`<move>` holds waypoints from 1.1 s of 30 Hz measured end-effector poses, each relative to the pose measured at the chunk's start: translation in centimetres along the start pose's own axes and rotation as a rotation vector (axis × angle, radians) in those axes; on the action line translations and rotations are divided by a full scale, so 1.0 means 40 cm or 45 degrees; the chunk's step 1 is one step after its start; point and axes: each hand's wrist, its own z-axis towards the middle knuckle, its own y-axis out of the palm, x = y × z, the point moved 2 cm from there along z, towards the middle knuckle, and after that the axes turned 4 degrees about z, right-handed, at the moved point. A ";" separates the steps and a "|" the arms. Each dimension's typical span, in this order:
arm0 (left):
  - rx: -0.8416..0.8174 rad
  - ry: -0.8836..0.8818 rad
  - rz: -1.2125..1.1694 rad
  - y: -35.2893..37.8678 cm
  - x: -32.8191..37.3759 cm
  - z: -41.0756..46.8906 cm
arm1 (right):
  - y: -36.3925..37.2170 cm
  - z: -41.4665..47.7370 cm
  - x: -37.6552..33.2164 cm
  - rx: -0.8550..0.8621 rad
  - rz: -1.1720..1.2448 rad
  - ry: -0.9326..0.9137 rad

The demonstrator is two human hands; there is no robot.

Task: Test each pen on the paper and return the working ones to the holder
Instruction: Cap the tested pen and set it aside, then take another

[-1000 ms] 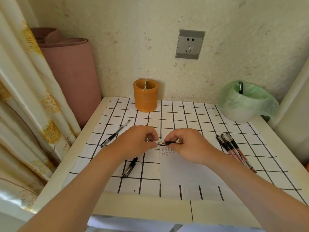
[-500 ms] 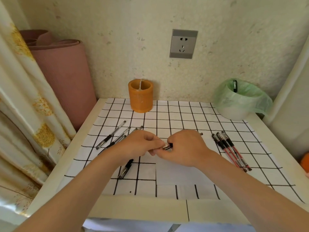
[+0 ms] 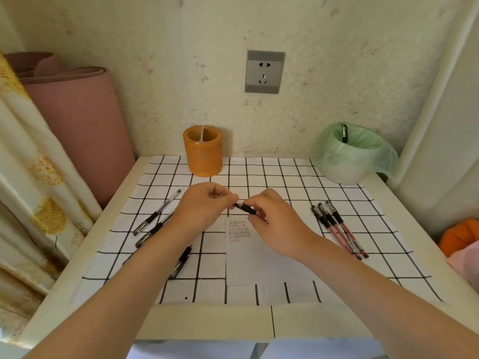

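Both hands meet at frame centre above the paper (image 3: 261, 257). The left hand (image 3: 204, 208) and right hand (image 3: 274, 218) each pinch one black pen (image 3: 245, 208) between closed fingertips; most of its barrel is hidden, and whether a cap is fitted cannot be told. Red test marks on the paper are too small to read. Three red pens (image 3: 339, 229) lie right of centre on the surface (image 3: 404, 229). Black pens (image 3: 155, 216) lie left, partly covered by the forearm. The orange holder (image 3: 203, 151) stands upper centre.
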 end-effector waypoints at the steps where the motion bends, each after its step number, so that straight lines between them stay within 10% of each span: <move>1: -0.005 0.015 -0.009 0.012 0.003 0.002 | -0.011 -0.003 0.003 0.028 0.023 0.037; 15: -0.443 0.658 1.003 0.201 -0.008 -0.014 | -0.184 -0.093 0.195 0.102 -0.497 0.586; 33: -0.593 0.692 1.104 0.229 -0.021 -0.016 | -0.170 -0.116 0.260 0.174 -0.719 0.722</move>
